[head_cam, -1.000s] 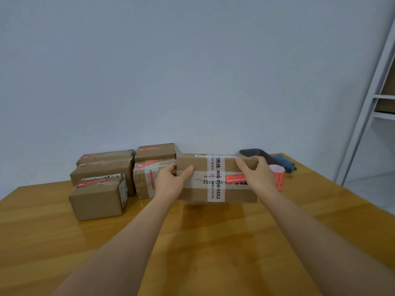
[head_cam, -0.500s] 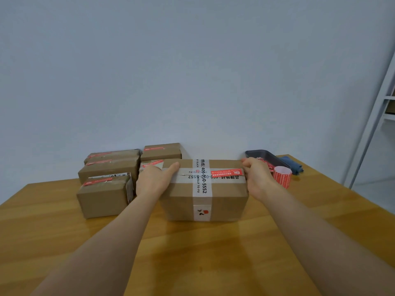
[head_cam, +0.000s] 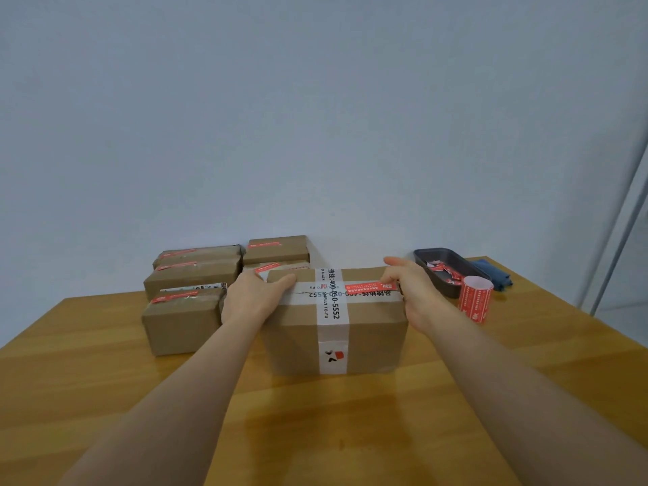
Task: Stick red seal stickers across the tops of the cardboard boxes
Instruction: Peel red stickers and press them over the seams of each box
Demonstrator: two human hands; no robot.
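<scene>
Head view: two bare forearms reach forward over a smooth, glossy wooden table point(head_cam: 105, 398)
Box: a rectangular brown cardboard box point(head_cam: 371, 331) sits on the table between the hands, crossed by white printed tape with black lettering
Seal: a narrow red seal sticker point(head_cam: 368, 286) lies flat along the taped top, just beside the right hand
Left hand: the left hand point(head_cam: 252, 296) grips the box's left end, thumb laid across the top edge, fingers hidden behind the end
Right hand: the right hand point(head_cam: 410, 292) clasps the right end, fingers curled over the far top corner, thumb touching the sticker's end
Beyond the left hand: a cluster of smaller cardboard boxes point(head_cam: 189, 289), matte brown, each showing a red strip on top
Beside the right hand: an upright roll of red stickers point(head_cam: 475, 298), and past it a dark oblong tray point(head_cam: 438, 256) holding red scraps, then a folded blue cloth point(head_cam: 494, 275)
</scene>
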